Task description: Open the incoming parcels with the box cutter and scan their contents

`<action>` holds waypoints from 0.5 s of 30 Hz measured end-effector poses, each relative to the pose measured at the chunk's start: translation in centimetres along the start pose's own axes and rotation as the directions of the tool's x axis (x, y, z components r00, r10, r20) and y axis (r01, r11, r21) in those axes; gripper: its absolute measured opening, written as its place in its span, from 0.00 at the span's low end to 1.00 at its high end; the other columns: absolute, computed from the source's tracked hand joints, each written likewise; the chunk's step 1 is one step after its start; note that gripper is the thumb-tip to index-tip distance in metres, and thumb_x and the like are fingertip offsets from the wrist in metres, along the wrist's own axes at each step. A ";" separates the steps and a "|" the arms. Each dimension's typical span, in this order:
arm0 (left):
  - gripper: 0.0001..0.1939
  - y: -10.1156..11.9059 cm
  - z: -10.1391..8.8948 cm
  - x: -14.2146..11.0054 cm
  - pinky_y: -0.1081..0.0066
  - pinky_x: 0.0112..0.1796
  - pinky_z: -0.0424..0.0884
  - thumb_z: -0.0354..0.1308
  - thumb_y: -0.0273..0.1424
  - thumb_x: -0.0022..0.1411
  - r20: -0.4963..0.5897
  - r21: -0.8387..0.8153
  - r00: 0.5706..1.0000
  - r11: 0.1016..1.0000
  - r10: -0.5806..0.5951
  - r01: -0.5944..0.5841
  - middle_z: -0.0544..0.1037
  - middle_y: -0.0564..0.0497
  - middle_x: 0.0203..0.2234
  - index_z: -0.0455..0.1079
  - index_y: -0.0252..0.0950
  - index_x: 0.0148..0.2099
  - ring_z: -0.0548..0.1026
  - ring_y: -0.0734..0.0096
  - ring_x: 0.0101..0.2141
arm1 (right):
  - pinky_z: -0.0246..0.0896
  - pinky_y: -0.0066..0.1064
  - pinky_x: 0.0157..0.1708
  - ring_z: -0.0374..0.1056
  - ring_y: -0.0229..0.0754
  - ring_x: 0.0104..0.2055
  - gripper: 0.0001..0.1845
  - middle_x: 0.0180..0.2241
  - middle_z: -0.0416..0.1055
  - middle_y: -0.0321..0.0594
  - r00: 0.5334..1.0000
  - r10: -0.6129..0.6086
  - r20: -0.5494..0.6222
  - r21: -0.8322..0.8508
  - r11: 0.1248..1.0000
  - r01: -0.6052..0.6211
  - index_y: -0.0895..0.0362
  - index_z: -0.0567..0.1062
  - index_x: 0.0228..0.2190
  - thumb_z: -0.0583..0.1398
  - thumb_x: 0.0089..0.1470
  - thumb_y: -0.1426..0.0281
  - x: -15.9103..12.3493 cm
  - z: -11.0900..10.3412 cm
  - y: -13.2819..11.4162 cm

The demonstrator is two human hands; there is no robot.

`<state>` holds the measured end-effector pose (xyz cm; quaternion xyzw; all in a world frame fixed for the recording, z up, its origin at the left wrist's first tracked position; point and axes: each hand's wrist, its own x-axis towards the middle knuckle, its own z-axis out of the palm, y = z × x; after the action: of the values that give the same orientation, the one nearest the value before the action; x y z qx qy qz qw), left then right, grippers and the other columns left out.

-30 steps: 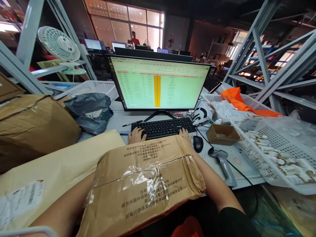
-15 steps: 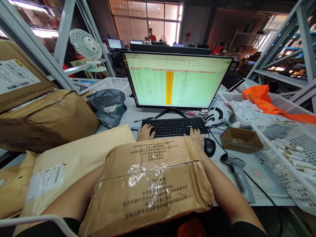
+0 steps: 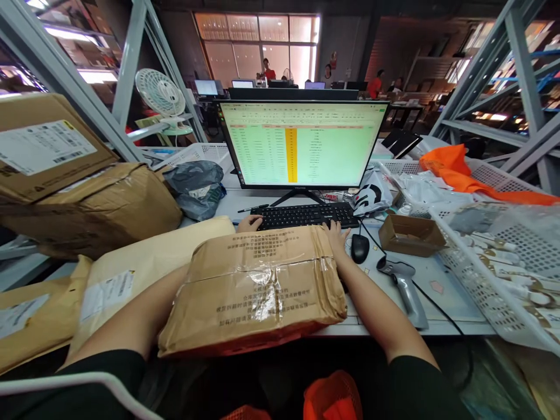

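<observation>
Head view: a brown, tape-wrapped, box-shaped parcel (image 3: 258, 286) lay between the forearms (image 3: 370, 297), before a long black plastic keyboard (image 3: 301, 217).
The bare left hand (image 3: 250, 223), partly hidden, and the bare right hand (image 3: 336, 238) rested at the keyboard, fingers loosely apart, holding nothing. The parcel seemed bulky, fairly stiff, its glossy clear tape (image 3: 268, 314) probably slippery; opposite ends, supported from beneath, offered the surest hold.

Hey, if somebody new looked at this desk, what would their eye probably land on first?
Probably the bright monitor in the middle, its pale green table cut by one orange column. Then the large, shiny brown parcel, lying nearer than the keyboard. On the right, the vivid orange cloth among the white baskets also stands out.
</observation>
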<state>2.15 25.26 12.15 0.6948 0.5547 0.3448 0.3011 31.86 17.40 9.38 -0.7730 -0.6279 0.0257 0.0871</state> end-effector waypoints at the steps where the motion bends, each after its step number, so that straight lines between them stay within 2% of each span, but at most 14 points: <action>1: 0.29 0.4 -1.0 0.3 0.56 0.54 0.72 0.54 0.52 0.67 0.006 -0.034 1.000 0.999 -0.029 0.030 0.81 0.40 0.47 0.74 0.29 0.50 0.77 0.51 0.52 | 0.40 0.72 0.69 0.45 0.63 0.76 0.30 0.73 0.53 0.57 1.000 -0.001 -0.003 0.005 1.000 0.001 0.59 0.66 0.69 0.43 0.72 0.65 0.0 0.0 0.0; 3: 0.29 1.3 -3.8 0.4 0.57 0.49 0.75 0.54 0.53 0.65 -0.007 -0.087 0.997 0.994 -0.072 0.071 0.82 0.40 0.42 0.73 0.30 0.46 0.80 0.53 0.47 | 0.41 0.72 0.69 0.46 0.62 0.76 0.31 0.73 0.52 0.57 1.000 -0.004 -0.020 0.026 1.000 0.004 0.60 0.63 0.70 0.44 0.72 0.65 0.0 0.0 0.1; 5: 0.28 2.2 -7.2 -1.0 0.60 0.48 0.75 0.56 0.54 0.62 -0.074 -0.217 0.991 0.972 -0.109 0.090 0.82 0.39 0.44 0.73 0.32 0.43 0.80 0.55 0.46 | 0.41 0.72 0.69 0.45 0.62 0.76 0.31 0.74 0.51 0.56 0.999 0.000 -0.042 0.051 0.999 0.003 0.59 0.61 0.71 0.44 0.72 0.64 0.2 0.1 0.4; 7: 0.26 2.9 -10.4 -4.6 0.61 0.47 0.75 0.59 0.54 0.60 -0.174 -0.423 0.977 0.905 -0.119 0.035 0.82 0.41 0.45 0.74 0.34 0.42 0.80 0.57 0.45 | 0.40 0.72 0.69 0.44 0.62 0.76 0.31 0.74 0.51 0.56 0.999 0.005 -0.053 0.067 0.998 -0.001 0.58 0.61 0.71 0.45 0.73 0.64 0.3 0.1 0.7; 9: 0.20 3.4 -12.4 -10.0 0.61 0.51 0.73 0.59 0.50 0.62 -0.285 -0.563 0.956 0.819 -0.067 -0.111 0.83 0.48 0.46 0.77 0.39 0.43 0.79 0.60 0.47 | 0.39 0.72 0.69 0.43 0.61 0.77 0.30 0.74 0.51 0.55 0.999 -0.002 -0.050 0.066 0.998 0.006 0.57 0.64 0.69 0.45 0.73 0.63 0.4 0.2 0.9; 10: 0.17 3.5 -12.8 -13.1 0.60 0.54 0.72 0.57 0.47 0.65 -0.334 -0.567 0.942 0.803 -0.019 -0.185 0.83 0.54 0.47 0.79 0.43 0.45 0.78 0.61 0.50 | 0.38 0.72 0.69 0.42 0.61 0.77 0.29 0.74 0.50 0.55 0.999 -0.010 -0.048 0.065 0.998 0.013 0.58 0.64 0.69 0.45 0.73 0.63 0.4 0.2 0.9; 12: 0.17 3.0 -12.4 -19.2 0.55 0.61 0.67 0.49 0.45 0.71 -0.396 -0.525 0.918 0.811 0.036 -0.258 0.81 0.67 0.52 0.80 0.56 0.50 0.74 0.59 0.59 | 0.37 0.72 0.69 0.40 0.60 0.77 0.29 0.74 0.49 0.54 0.998 -0.034 -0.048 0.069 0.997 0.037 0.58 0.64 0.69 0.45 0.73 0.64 0.4 0.0 0.8; 14: 0.18 1.5 -10.7 -24.2 0.51 0.67 0.62 0.49 0.50 0.72 -0.407 -0.491 0.913 0.833 0.038 -0.254 0.76 0.73 0.59 0.75 0.67 0.57 0.67 0.57 0.66 | 0.35 0.72 0.70 0.38 0.58 0.78 0.29 0.75 0.48 0.53 0.996 -0.068 -0.056 0.076 0.994 0.072 0.58 0.64 0.69 0.45 0.72 0.66 0.2 -0.7 0.5; 15: 0.20 0.5 -9.5 -26.1 0.50 0.69 0.58 0.51 0.53 0.70 -0.391 -0.487 0.920 0.842 0.029 -0.233 0.73 0.73 0.63 0.72 0.69 0.61 0.64 0.55 0.69 | 0.34 0.71 0.70 0.38 0.56 0.78 0.29 0.75 0.48 0.51 0.994 -0.082 -0.065 0.089 0.992 0.088 0.57 0.64 0.69 0.45 0.71 0.68 0.1 -1.2 0.3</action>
<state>-9.09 -0.03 14.31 0.5457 0.4361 0.6270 0.3449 32.36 17.26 10.54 -0.7411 -0.6554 0.0271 0.1429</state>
